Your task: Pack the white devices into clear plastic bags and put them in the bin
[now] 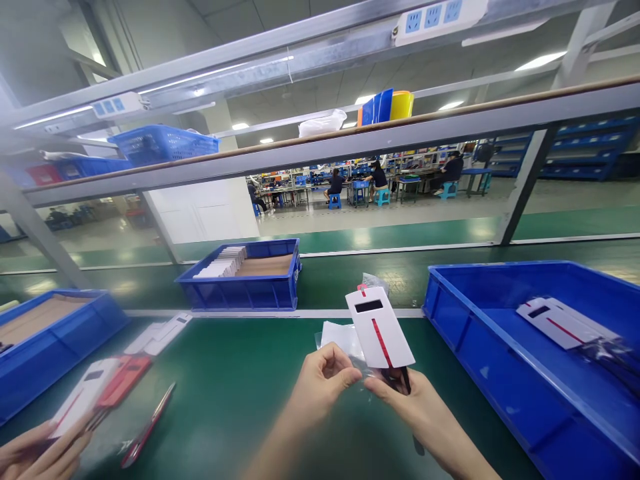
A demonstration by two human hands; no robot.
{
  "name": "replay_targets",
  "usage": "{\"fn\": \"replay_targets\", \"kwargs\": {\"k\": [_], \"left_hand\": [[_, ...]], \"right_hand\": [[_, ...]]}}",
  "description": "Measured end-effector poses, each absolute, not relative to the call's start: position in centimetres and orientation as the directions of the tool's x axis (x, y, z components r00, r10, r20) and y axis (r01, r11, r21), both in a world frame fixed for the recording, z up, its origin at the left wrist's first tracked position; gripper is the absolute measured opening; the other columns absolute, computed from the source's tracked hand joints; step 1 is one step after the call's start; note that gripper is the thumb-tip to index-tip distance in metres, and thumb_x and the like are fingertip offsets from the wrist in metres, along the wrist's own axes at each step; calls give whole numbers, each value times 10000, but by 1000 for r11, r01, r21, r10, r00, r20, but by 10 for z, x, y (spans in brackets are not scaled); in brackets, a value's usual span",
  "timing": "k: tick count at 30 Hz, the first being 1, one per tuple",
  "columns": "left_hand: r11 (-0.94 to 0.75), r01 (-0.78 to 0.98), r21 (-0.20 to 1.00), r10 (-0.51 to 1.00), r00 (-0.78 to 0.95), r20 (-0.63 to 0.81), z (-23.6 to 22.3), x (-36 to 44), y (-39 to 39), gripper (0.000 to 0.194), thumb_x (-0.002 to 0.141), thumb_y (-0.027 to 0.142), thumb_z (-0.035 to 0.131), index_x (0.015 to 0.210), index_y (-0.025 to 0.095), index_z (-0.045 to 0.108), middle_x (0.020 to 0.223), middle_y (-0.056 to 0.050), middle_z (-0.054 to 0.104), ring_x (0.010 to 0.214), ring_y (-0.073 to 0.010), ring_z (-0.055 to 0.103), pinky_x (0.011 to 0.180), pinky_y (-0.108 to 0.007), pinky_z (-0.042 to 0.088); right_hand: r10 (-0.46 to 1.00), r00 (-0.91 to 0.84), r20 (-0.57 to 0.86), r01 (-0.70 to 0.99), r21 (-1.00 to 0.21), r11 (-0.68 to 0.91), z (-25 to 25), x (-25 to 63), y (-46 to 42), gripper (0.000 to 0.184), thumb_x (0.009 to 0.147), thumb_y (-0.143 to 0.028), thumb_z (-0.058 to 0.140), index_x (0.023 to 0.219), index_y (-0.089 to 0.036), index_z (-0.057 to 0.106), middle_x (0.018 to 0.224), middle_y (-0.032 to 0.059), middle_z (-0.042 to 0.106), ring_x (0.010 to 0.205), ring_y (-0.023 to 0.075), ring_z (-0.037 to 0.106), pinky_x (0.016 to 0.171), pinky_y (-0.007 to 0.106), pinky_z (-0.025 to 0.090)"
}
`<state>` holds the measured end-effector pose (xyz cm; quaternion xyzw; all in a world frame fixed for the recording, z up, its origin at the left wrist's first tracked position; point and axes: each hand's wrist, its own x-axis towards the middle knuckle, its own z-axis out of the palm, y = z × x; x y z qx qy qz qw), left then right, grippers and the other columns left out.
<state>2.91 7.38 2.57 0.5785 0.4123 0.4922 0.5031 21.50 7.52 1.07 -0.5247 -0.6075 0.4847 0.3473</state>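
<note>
"Where's the white card (381, 329)?"

"Right in front of me, above the green bench (225, 373), just beyond my fingers. Its long axis runs away from me and leans left toward the far end."

"Which hand is nearer?"

"My right hand (417, 403). It's gripping the near end, with black strips (406, 381) showing under the card beside my fingers. My left hand (323, 380) is just to the left of that end, thumb and fingers curled toward each other."

"Holding anything in the left?"

"I can't tell. There's clear plastic (361, 365) near the fingertips, but I can't make out whether I'm pinching it. A white sheet (343, 335) shows behind, left of the card."

"And how does the card look?"

"Flat, white and oblong. It has a dark window near the far end, a small red mark at the far edge, and a thin red stripe running down to the near end."
</note>
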Motion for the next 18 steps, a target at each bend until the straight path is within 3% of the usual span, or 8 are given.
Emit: {"fn": "replay_targets", "kwargs": {"k": [2,4,7,13,18], "left_hand": [[-143,-18,990,971,189,143,26,29,74,360,793,444,738,700,154,546,645,23,526,620,-101,426,602,-230,320],[-135,1,991,971,198,133,25,28,74,361,822,457,702,700,149,560,628,12,548,610,-108,463,608,-232,341],[-142,28,989,973,190,135,25,24,76,347,845,444,673,701,143,576,619,3,571,603,-114,499,616,-232,360],[-142,35,989,971,198,133,26,18,74,256,836,353,677,715,138,605,654,0,590,635,-118,522,638,-230,384],[-146,56,988,957,259,127,32,6,73,212,817,292,693,699,131,620,643,2,589,632,-112,520,621,-219,380]], "right_hand": [[978,-202,-42,285,-958,18,9,215,75,470,786,-638,653,749,-169,663,641,-23,550,456,100,412,346,216,343],[973,-227,32,249,-964,89,10,216,76,433,795,-604,665,780,-172,691,677,1,637,528,141,511,500,261,485],[963,-258,81,246,-958,146,17,219,75,436,811,-598,652,867,-175,736,742,31,722,687,222,638,699,316,551],[985,-98,144,346,-923,169,34,236,71,490,814,-650,596,753,-196,769,759,70,765,774,276,705,709,306,564],[974,-176,141,529,-821,215,26,274,64,498,841,-655,532,684,-249,775,703,60,745,706,264,692,622,298,540]]}}
